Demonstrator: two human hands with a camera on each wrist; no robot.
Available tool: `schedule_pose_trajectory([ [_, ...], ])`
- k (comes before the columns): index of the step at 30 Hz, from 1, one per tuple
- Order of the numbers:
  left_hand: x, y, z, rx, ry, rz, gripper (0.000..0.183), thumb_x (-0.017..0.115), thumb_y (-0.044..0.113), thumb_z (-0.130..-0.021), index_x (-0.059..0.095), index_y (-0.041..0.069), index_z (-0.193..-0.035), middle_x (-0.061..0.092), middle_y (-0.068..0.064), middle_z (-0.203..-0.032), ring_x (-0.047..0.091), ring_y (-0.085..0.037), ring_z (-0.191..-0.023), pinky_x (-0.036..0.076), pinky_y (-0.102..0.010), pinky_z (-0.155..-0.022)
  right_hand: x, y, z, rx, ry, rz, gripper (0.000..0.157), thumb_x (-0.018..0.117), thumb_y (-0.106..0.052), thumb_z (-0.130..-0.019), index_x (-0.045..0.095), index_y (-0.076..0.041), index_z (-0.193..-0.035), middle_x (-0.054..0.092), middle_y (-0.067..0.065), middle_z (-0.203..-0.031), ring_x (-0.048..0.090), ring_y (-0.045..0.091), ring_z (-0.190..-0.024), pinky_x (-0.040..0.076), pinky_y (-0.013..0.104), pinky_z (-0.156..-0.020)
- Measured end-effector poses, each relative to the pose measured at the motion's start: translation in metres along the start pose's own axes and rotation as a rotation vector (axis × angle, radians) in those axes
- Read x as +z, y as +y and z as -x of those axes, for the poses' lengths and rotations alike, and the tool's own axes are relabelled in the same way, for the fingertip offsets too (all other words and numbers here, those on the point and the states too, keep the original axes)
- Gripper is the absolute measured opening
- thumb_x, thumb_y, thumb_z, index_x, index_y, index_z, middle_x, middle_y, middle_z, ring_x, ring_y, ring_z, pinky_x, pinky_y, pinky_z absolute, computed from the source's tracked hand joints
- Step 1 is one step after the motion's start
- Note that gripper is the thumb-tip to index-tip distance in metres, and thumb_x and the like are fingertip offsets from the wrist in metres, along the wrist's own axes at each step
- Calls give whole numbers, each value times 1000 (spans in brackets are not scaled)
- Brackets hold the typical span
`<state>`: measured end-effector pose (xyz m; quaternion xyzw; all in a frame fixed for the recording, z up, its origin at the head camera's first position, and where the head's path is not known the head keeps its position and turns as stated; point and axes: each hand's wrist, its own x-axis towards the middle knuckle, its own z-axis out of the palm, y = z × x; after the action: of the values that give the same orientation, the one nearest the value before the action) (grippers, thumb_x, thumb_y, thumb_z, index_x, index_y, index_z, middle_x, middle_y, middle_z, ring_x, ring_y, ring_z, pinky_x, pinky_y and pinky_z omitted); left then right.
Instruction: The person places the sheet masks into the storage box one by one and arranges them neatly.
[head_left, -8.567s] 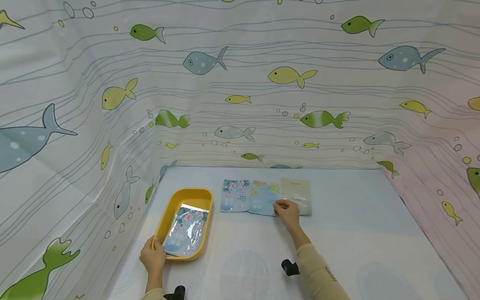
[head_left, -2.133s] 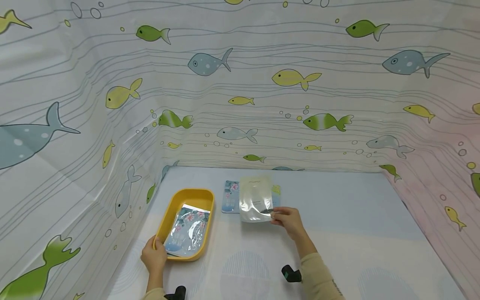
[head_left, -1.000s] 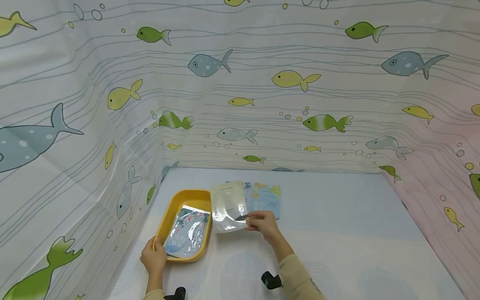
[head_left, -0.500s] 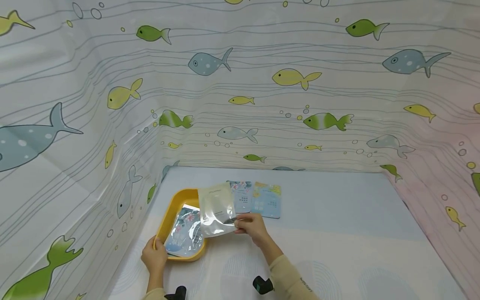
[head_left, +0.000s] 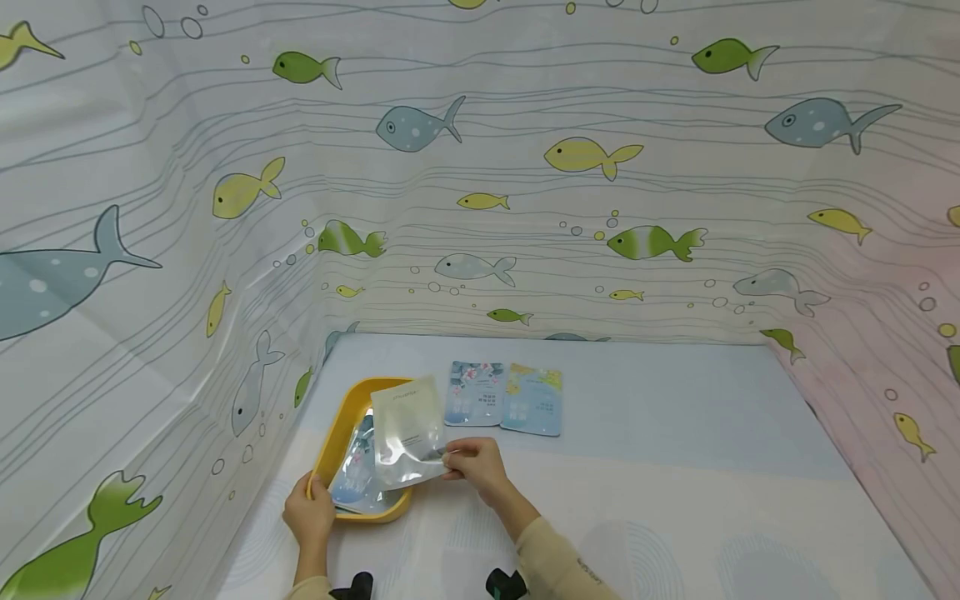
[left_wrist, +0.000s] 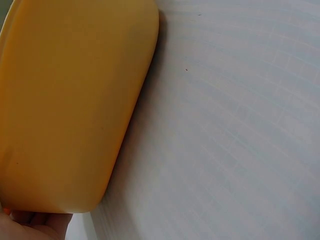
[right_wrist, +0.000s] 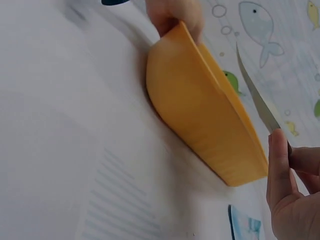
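Observation:
My right hand (head_left: 480, 467) pinches the lower right corner of a cream foil sheet mask packet (head_left: 408, 433) in the head view. The packet hangs tilted over the right side of a yellow plastic tray (head_left: 358, 398) and hides part of its contents. Inside the tray lies a blue floral packet (head_left: 352, 479). My left hand (head_left: 309, 510) grips the tray's near left rim. In the right wrist view, the cream packet (right_wrist: 257, 100) appears edge-on between thumb and fingers, above the tray wall (right_wrist: 195, 105). The left wrist view shows fingers (left_wrist: 37, 227) at the tray's end.
Two more packets lie side by side behind the tray's right: a blue floral one (head_left: 476, 394) and a blue-yellow one (head_left: 532, 400). The pale patterned table (head_left: 690, 433) extends right. Fish-printed sheeting (head_left: 525, 225) walls the back and sides.
The cream packet has been taken from the right end of the row and carried left over the tray by my right hand, uncovering the other two packets. My left hand stays on the rim.

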<state>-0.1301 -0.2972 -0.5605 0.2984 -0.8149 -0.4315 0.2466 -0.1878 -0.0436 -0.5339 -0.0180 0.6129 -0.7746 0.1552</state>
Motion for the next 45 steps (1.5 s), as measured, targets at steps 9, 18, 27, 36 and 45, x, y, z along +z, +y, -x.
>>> schedule_pose_trajectory([
  [9,1,-1,-1,30,24,-2,32,41,3,-94,54,-19,-113,55,-40,-111,51,-55,-104,41,-61,-88,22,8,2,-3,20,0,20,61,14,-76,63,17,-96,67,21,-77,62,11,-55,56,31,-59],
  [18,1,1,1,33,29,2,32,41,3,-94,55,-19,-112,55,-40,-111,50,-56,-104,40,-61,-89,41,13,5,18,103,-13,20,60,16,-74,64,16,-93,66,23,-75,62,13,-54,56,38,-61],
  [27,0,2,2,47,44,4,31,41,2,-93,55,-19,-111,55,-40,-110,52,-55,-103,40,-61,-87,57,19,6,5,159,-46,19,59,19,-72,64,17,-90,64,11,-65,62,12,-49,56,33,-55],
  [36,1,1,2,78,72,7,28,44,0,-91,57,-19,-108,57,-39,-106,53,-56,-99,42,-60,-84,72,16,8,0,200,27,17,60,16,-72,66,14,-88,63,8,-63,61,12,-47,55,30,-53],
  [45,0,1,2,79,81,-2,28,45,1,-91,58,-18,-108,58,-39,-105,54,-56,-97,42,-60,-83,80,15,9,-2,196,73,13,64,13,-74,67,13,-86,63,5,-63,60,9,-46,54,26,-50],
])
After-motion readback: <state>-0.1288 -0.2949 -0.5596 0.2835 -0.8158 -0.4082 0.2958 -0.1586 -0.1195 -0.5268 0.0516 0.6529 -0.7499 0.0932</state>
